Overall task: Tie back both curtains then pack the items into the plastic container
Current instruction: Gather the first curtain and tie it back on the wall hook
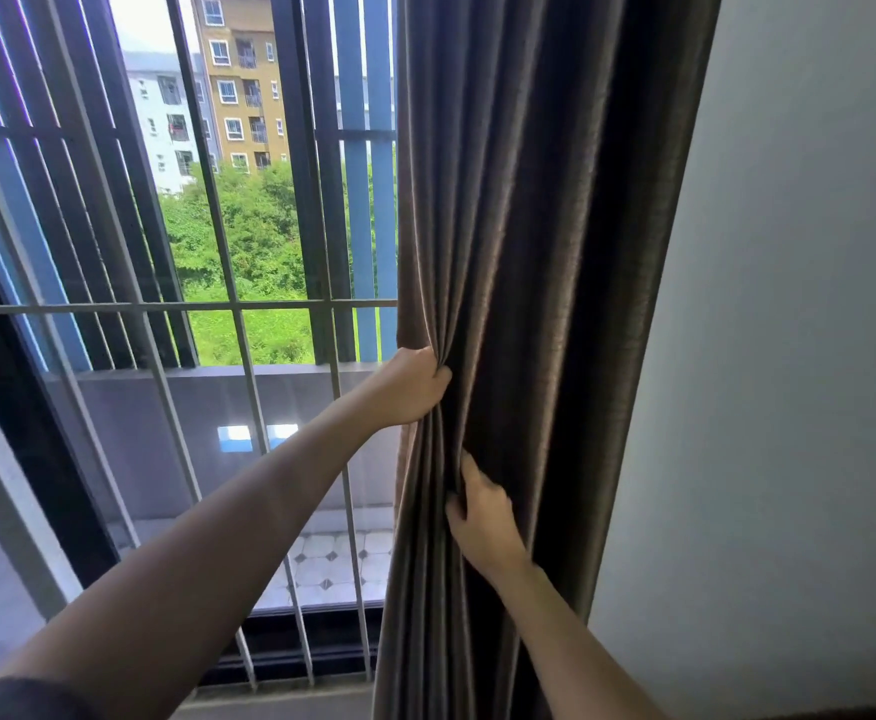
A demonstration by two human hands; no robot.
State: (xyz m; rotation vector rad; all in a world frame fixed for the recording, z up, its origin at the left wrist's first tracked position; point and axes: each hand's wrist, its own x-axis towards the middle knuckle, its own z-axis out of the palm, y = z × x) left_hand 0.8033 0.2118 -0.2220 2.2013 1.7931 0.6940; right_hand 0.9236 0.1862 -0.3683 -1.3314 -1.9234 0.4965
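While hanging in bunched grey-brown folds, curtain (pixel 529 226) is being gripped at left edge by left hand (pixel 415 389), right hand (pixel 482 517) pinching folds below.

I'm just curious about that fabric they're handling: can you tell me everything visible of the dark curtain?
The curtain is dark grey-brown with a slight sheen, looks like thick woven cloth, and hangs gathered in deep vertical folds between the barred window and the pale wall. No tie-back shows on it. The left hand grips its window-side edge, bunching the folds; lower down, the right hand seems to pinch a fold.
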